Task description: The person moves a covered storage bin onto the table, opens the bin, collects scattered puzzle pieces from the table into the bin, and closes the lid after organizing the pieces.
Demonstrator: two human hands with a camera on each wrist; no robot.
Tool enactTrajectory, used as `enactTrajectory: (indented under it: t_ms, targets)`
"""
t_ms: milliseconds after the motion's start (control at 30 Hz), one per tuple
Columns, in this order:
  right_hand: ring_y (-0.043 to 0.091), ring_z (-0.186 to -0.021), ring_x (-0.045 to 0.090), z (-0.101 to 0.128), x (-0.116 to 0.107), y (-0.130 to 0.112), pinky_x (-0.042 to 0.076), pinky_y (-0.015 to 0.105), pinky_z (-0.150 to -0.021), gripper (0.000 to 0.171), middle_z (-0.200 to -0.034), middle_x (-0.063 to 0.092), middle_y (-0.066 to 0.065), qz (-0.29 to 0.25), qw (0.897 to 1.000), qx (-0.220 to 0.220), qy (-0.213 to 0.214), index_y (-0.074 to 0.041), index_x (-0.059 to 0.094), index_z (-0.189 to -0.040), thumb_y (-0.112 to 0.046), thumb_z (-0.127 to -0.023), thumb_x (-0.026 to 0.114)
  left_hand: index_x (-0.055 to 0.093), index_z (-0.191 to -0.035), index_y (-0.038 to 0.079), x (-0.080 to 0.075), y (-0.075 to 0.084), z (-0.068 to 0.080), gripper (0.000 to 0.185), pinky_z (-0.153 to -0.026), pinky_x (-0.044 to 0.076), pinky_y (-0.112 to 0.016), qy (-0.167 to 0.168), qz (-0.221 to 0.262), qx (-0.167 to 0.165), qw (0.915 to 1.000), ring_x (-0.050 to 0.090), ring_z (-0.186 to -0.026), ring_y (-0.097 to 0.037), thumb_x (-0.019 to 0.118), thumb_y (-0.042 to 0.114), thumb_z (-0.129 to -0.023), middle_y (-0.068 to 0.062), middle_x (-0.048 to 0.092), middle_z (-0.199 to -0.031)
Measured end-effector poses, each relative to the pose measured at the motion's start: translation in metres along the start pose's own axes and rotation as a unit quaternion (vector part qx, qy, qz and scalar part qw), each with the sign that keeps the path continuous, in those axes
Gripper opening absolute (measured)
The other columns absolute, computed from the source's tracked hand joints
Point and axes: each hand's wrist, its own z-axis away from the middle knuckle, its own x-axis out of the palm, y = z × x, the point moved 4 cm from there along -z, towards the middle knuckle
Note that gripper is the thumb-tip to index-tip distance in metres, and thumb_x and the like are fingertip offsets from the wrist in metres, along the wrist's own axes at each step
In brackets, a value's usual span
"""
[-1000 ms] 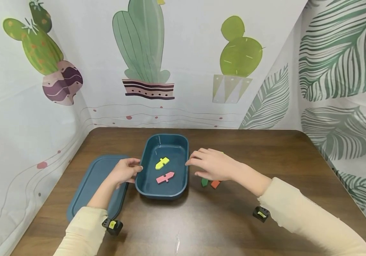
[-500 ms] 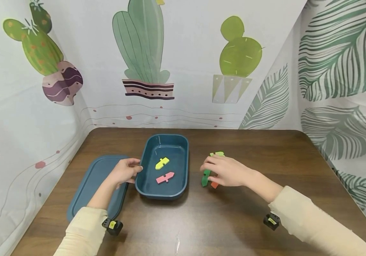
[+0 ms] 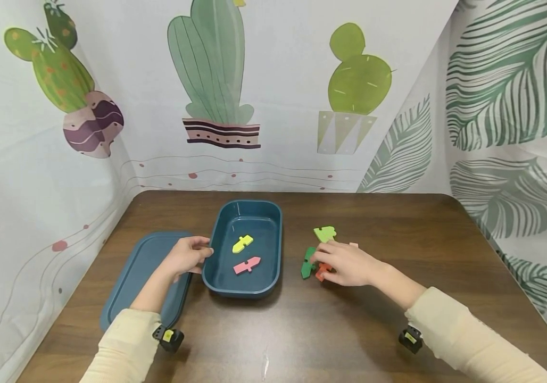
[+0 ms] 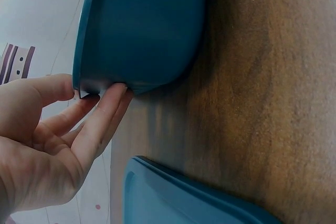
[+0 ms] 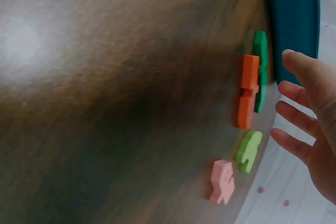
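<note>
A teal bin (image 3: 273, 234) stands mid-table and holds a yellow foam piece (image 3: 242, 243) and a pink foam piece (image 3: 247, 265). My left hand (image 3: 198, 252) grips the bin's left rim; in the left wrist view the left hand (image 4: 92, 100) has its thumb over the bin's edge (image 4: 142, 30) and fingers beneath it. My right hand (image 3: 325, 260) hovers with straight, spread fingers over loose pieces to the right of the bin: a dark green piece (image 3: 308, 262), an orange piece (image 3: 321, 272), a light green piece (image 3: 324, 233) and a pale pink piece (image 5: 222, 181). The right hand (image 5: 302, 108) holds nothing.
The bin's teal lid (image 3: 134, 276) lies flat on the brown table (image 3: 398, 223), left of the bin and partly under my left forearm. Printed fabric walls close in the table at the back and both sides.
My right hand left the bin's right rim and moved right and toward me, down over the loose pieces, which uncovered the light green piece. The left hand has stayed on the rim.
</note>
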Motion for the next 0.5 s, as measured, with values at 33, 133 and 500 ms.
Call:
enactTrajectory:
  t_ms: [33,133,500]
  targets:
    - [0.013,-0.088,0.052,0.001,0.002,0.001,0.048,0.029,-0.071,0.026,-0.097,0.057,-0.004,0.000,1.000,0.002,-0.002,-0.019,0.062,-0.103,-0.020,-0.079,0.071,0.043,-0.132,-0.003,0.000,0.000,0.000,0.048,-0.070,0.056,-0.039,0.000,0.000,0.000,1.0000,0.056,-0.101,-0.035,0.057,0.017,-0.090,-0.024,0.052,-0.125]
    - [0.014,-0.088,0.051,0.004,0.007,0.004,0.048,0.029,-0.073,0.027,-0.097,0.056,-0.003,0.004,1.000,0.004,-0.010,-0.018,0.061,-0.103,-0.020,-0.078,0.072,0.043,-0.132,-0.003,0.000,0.000,0.000,0.048,-0.070,0.056,-0.039,0.001,-0.001,0.000,1.0000,0.056,-0.101,-0.035,0.057,0.018,-0.090,-0.025,0.052,-0.125]
    - [0.013,-0.081,0.048,0.007,0.015,0.009,0.045,0.025,-0.068,0.024,-0.091,0.053,-0.003,0.012,1.000,0.003,-0.007,-0.017,0.060,-0.096,-0.018,-0.076,0.073,0.043,-0.132,-0.002,0.000,0.001,0.001,0.048,-0.070,0.056,-0.039,-0.001,0.002,-0.005,1.0000,0.056,-0.103,-0.036,0.057,0.017,-0.090,-0.025,0.052,-0.125]
